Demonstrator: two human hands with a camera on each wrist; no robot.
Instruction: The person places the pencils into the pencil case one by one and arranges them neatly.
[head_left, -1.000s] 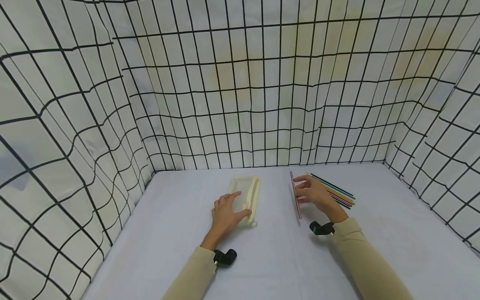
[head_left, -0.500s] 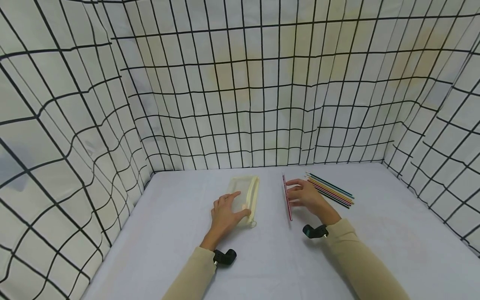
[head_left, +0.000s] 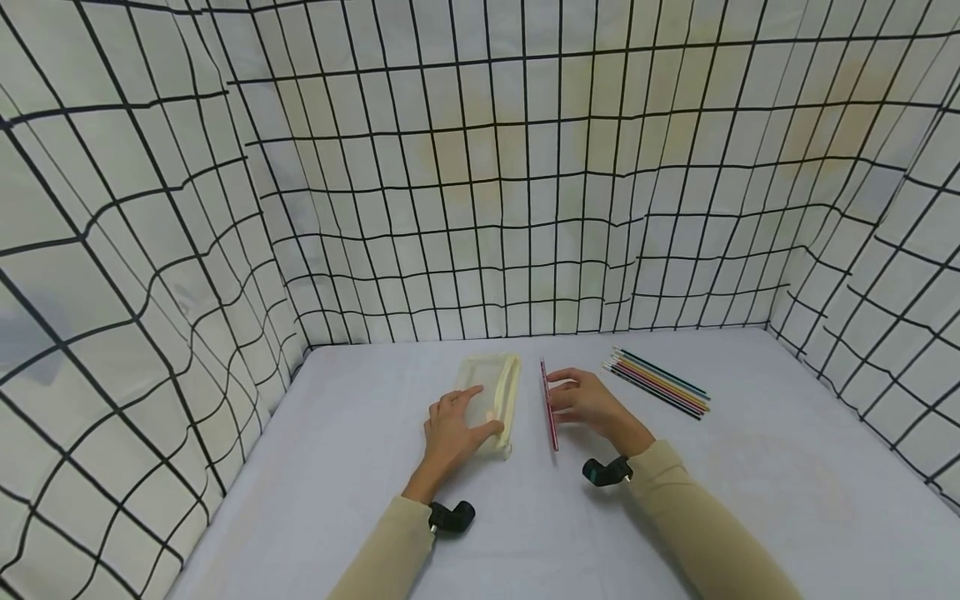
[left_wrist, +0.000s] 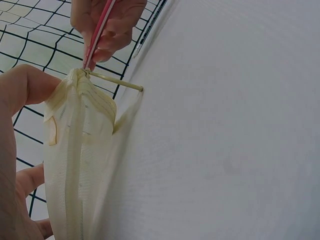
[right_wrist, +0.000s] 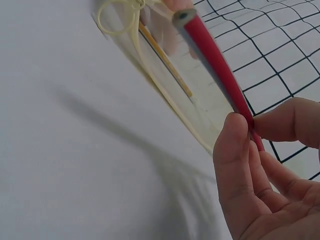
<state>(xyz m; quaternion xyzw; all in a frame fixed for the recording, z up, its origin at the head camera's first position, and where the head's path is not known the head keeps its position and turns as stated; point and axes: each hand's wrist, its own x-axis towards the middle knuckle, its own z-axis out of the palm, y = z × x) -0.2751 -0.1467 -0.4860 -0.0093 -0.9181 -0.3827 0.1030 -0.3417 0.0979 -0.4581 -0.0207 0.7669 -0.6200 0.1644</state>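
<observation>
Taking twelve as the far side of the head view, a dark wire grid [head_left: 480,192] backed by pale sheeting rose across twelve and along both flanks, towards ten and two. Closer in, a row of coloured pencils [head_left: 656,383] lay side by side on the white table [head_left: 300,517], between two and three o'clock of the right hand [head_left: 588,404], their lengths running from ten to four. Black wrist cameras [head_left: 453,517] jutted from the cuffs of the tan sleeves [head_left: 697,517].

The table's far edge ran along the foot of the grid, beyond the pouch and pencils. White cloth stretched from both hands towards six, and more of it spread from the left hand [head_left: 453,429] towards nine. Only a narrow strip of cloth showed between the cream mesh pouch [head_left: 483,372] and the red pencil [head_left: 550,408], which was at three o'clock of the pouch.

The right thumb and fingertips were clamped together on the red pencil, which was raised, its shadow falling on the cloth. The left hand's thumb and fingers were spread apart, resting on the pouch from about eight o'clock, the thumb by its zip edge. Through the mesh, a yellow pencil [right_wrist: 165,60] showed.
</observation>
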